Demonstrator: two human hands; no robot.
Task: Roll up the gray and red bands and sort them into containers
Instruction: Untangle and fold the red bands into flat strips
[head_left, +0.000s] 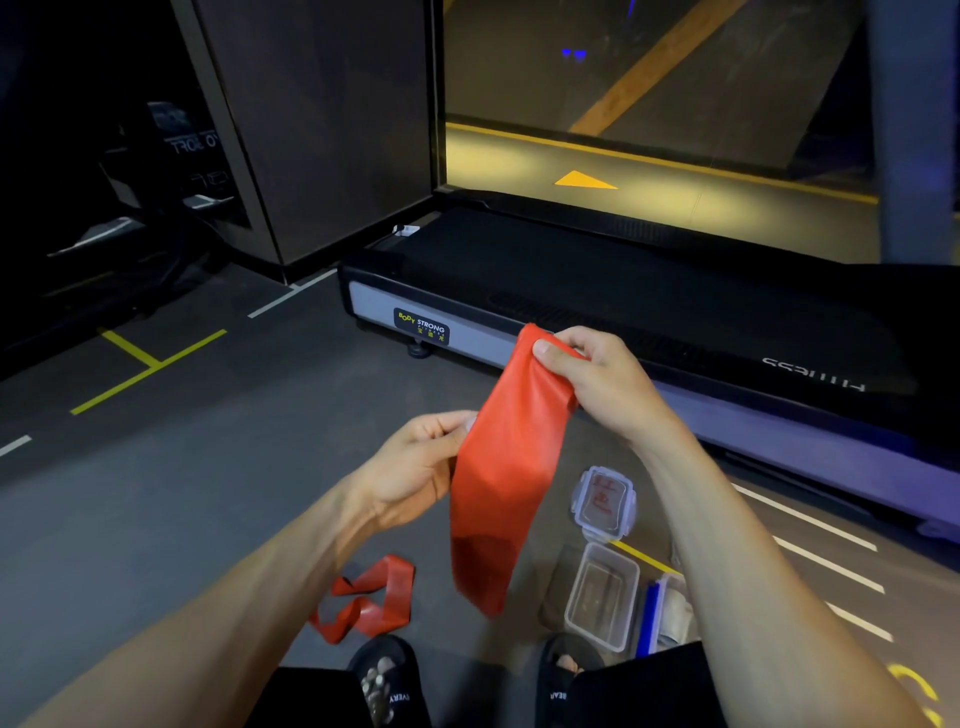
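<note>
Red band (506, 467) held up in front of the treadmill (649, 312), right hand (597, 382) fingers pinching its top, left hand (415, 467) fingers pinching its side, second red band (371, 603) on the floor nearer the feet, open clear container (602, 597) beside it

- dark gray gym floor (156, 493), painted yellow and white line markings across it
- treadmill (649, 322) stands on floor, far side; landmark for the rest
- crumpled red band (371, 597) lies loose on floor, well in front of treadmill, left of the containers
- clear lid (603, 501) with red writing, flat on floor, near treadmill's front edge
- open clear container (602, 595) just behind lid, farther from treadmill, looks empty
- second container (670, 608) with blue clip edge, just right of open one, pale rolled item inside, mostly hidden by forearm
- two feet in black slides (387, 675) on floor, farthest from treadmill, bottom of view
</note>
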